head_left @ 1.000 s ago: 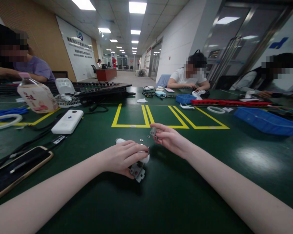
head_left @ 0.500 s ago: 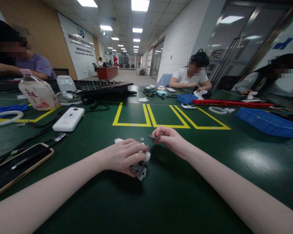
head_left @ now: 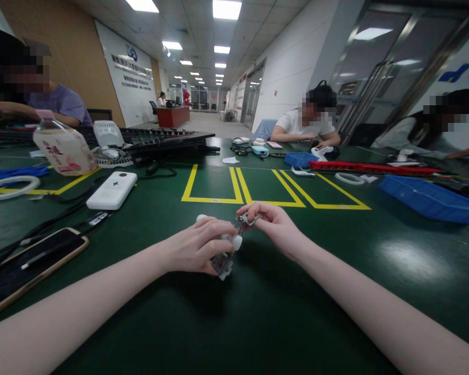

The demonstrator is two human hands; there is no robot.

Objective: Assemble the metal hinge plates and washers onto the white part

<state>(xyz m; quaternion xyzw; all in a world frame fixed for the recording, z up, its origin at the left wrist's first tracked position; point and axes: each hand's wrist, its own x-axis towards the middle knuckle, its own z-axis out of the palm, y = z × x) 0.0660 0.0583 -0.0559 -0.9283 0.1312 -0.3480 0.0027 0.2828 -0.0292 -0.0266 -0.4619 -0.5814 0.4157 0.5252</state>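
Note:
Curled over a grey and white mechanical part (head_left: pixel 222 266), my left hand (head_left: pixel 199 244) grips it just above the green table. The part's grey metal end with holes points toward me, and a white knob-like piece shows beside my fingertips; my fingers cover its middle. My right hand (head_left: pixel 274 225) pinches a small flat metal plate (head_left: pixel 247 221) between thumb and fingers. That plate is at the upper right of the part, close to the left fingertips. Whether plate and part touch, I cannot tell.
Yellow tape outlines (head_left: pixel 211 200) mark the green table beyond my hands. On the left are a phone (head_left: pixel 31 271), a white power bank (head_left: pixel 112 190), cables and a drink bottle (head_left: pixel 64 146). A blue tray (head_left: pixel 430 198) stands right. Other people sit across the table.
My right hand has shifted slightly left, bringing the metal plate closer to the part and tilting it. The left hand has raised the part a little. A small light piece behind them is now hidden.

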